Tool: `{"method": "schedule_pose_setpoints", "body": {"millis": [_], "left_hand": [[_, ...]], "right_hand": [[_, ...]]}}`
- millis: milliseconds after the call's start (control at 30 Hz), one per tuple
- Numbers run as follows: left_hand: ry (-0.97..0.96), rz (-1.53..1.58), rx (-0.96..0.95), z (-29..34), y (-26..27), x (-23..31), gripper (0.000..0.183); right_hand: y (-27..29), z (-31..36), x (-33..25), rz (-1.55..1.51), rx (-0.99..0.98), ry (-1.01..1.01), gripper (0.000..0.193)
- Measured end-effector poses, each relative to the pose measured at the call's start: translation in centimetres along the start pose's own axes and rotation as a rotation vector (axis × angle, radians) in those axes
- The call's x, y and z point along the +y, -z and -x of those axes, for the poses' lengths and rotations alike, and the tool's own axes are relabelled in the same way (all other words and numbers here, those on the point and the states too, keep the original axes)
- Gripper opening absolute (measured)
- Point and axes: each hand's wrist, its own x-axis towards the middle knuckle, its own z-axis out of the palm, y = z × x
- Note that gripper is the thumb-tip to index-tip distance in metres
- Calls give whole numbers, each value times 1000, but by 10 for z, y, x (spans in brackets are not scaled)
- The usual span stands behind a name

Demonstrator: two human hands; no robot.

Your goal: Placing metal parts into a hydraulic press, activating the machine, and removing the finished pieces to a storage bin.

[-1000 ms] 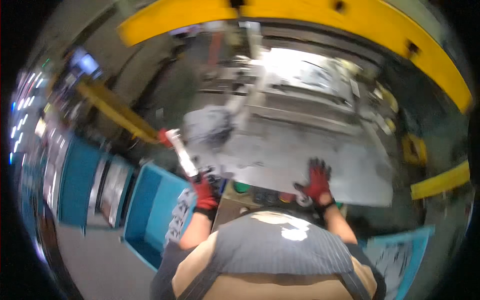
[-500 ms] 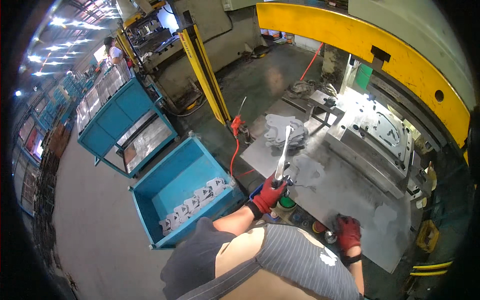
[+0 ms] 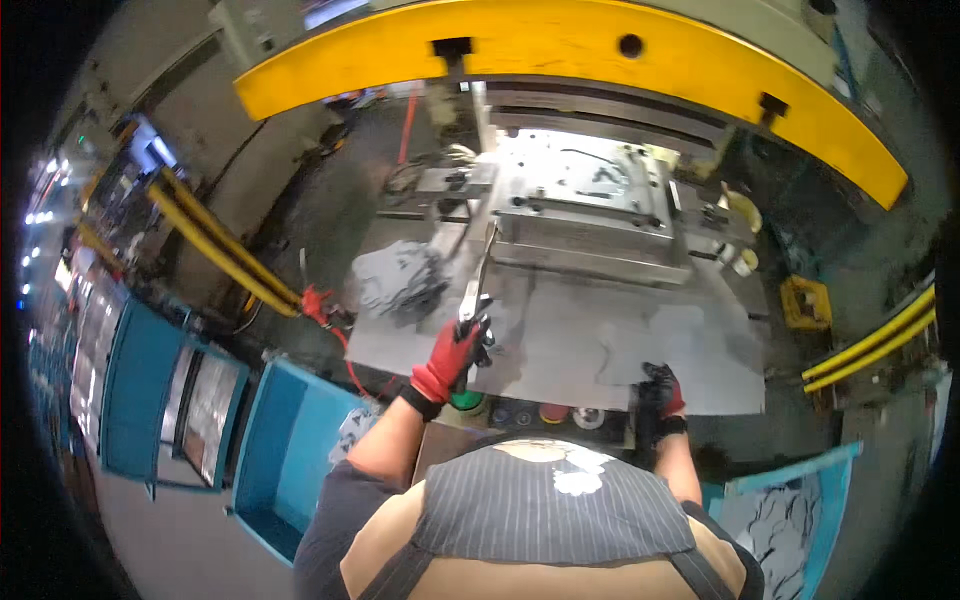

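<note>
My left hand point(image 3: 455, 355) wraps handle of long metal tool point(image 3: 479, 278), tip near die block point(image 3: 585, 195), over counter point(image 3: 550, 325). Best: firm grip, hand well back from die block. Right hand point(image 3: 662, 390) at counter's near edge; can't tell its hold.

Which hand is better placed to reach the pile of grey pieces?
Probably the left hand: it is nearer the pile of grey pieces and holds a long silver tool. The right hand is farther away.
</note>
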Motion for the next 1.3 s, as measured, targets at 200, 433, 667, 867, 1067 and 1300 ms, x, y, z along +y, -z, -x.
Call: {"method": "schedule_pose_setpoints", "body": {"millis": [200,433,667,867,1067,1300], "left_hand": [[-24,-59,-325,-135,-58,37,25],[105,-218,-337,-251,-79,-14,22],[104,71,-341,-231,-95,59,24],[-2,39,-152,-150,-85,89,20],[190,-73,96,11,-17,45,17],[341,-93,148,91,33,-23,15]], "right_hand": [[12,6,4,291,-166,235,29],[3,12,-9,-223,-147,-37,34],[-22,33,-36,-133,-176,-16,30],[-27,30,-28,-12,-108,89,31],[13,-4,12,1086,-213,871,45],[-9,14,1,695,-204,573,24]]}}
